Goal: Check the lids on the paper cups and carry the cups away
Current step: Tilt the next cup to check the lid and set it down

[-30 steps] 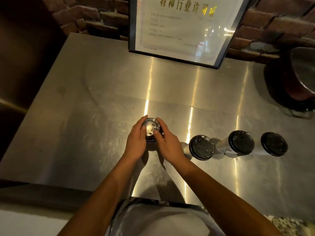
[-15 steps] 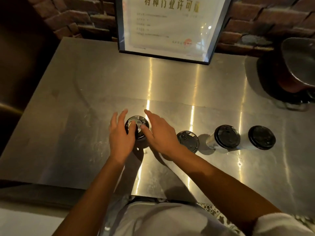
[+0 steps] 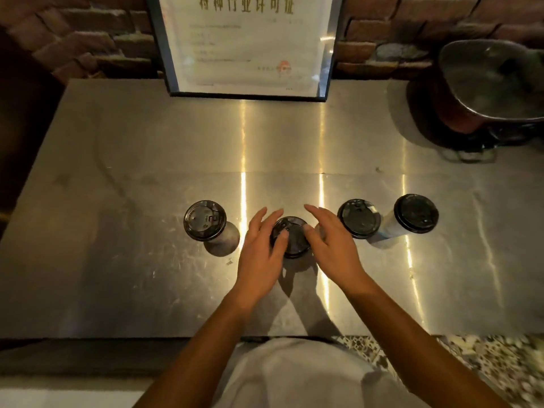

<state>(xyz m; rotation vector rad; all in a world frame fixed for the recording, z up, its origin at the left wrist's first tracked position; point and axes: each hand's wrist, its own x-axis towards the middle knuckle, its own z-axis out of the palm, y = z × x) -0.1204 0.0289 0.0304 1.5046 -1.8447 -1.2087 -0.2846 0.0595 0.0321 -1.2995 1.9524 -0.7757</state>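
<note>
Hands (image 3: 259, 254) shifted to upright second cup (image 3: 291, 237)

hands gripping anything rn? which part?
Nothing gripped. Left hand and right hand flank the second cup's lid, fingers straight, thumbs touching its top.

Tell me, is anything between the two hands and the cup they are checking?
Nothing visible. The left hand and right hand flank the second cup from the left, thumbs touching its lid, fingers spread. The other cups stand clear on either side.
</note>
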